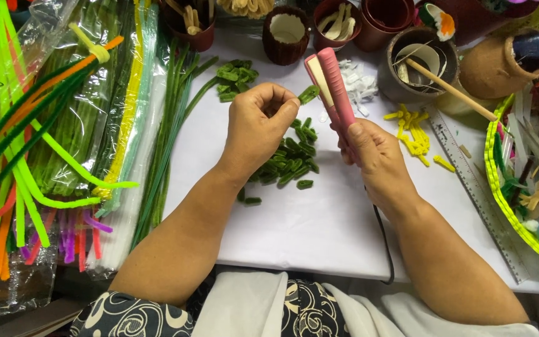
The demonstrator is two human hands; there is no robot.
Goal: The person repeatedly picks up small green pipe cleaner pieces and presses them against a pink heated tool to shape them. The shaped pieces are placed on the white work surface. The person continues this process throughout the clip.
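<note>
Viewpoint: the single head camera is looking steeply down from above the person's chest onto the white desk.
Facing: it is pointing away from the body, so the desk's far edge is lying at the top.
Nearness: it is sitting close, with both forearms filling the lower half.
Framing: pipe-cleaner bundles are lying left of the desk, a yellow-rimmed basket right.
Shared view: only one view is being given.

A white table carries a heap of short green pipe-cleaner pieces, a second green heap, yellow pieces, what look like white scraps, a clear ruler, long green stems, bagged pipe cleaners and brown cups
</note>
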